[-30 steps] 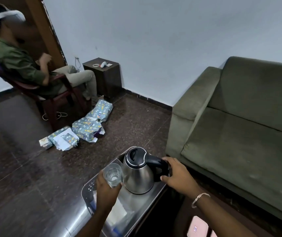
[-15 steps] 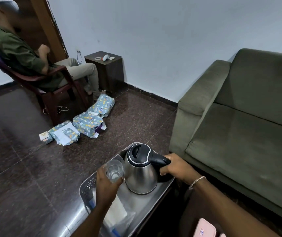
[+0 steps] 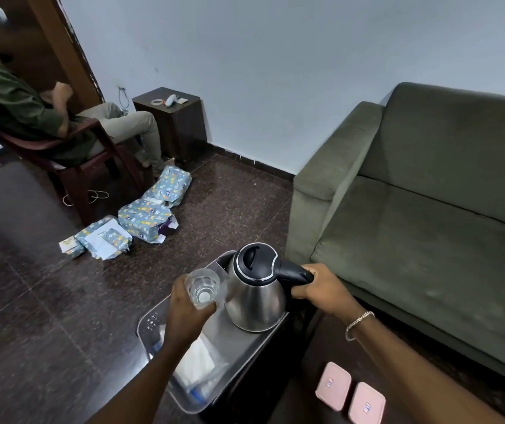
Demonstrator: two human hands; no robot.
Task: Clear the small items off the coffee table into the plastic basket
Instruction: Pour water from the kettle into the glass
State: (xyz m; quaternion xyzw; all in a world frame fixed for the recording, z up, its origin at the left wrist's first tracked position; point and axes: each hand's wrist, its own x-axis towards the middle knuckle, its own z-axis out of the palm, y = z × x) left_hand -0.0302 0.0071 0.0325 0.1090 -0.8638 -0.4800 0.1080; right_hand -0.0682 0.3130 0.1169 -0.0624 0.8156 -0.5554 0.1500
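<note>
A steel electric kettle (image 3: pixel 256 296) with a black lid stands in a grey plastic basket (image 3: pixel 150 324) beside the dark coffee table (image 3: pixel 306 371). My right hand (image 3: pixel 324 290) is closed around the kettle's black handle. My left hand (image 3: pixel 185 310) holds a clear drinking glass (image 3: pixel 203 287) just left of the kettle, above the basket. White paper and a clear plastic bag (image 3: pixel 197 367) lie in the basket's near end. Two pink square boxes (image 3: pixel 350 394) rest on the table's near part.
A green sofa (image 3: pixel 428 203) fills the right side, close to the table. Several wrapped packages (image 3: pixel 144 217) lie on the dark floor ahead. A person sits in a maroon chair (image 3: pixel 70 166) at far left, beside a small dark cabinet (image 3: pixel 173 123).
The view has shifted down and right, bringing the pink boxes into sight. My right hand has slid along the kettle's handle and grips it; my left hand has raised the glass slightly.
</note>
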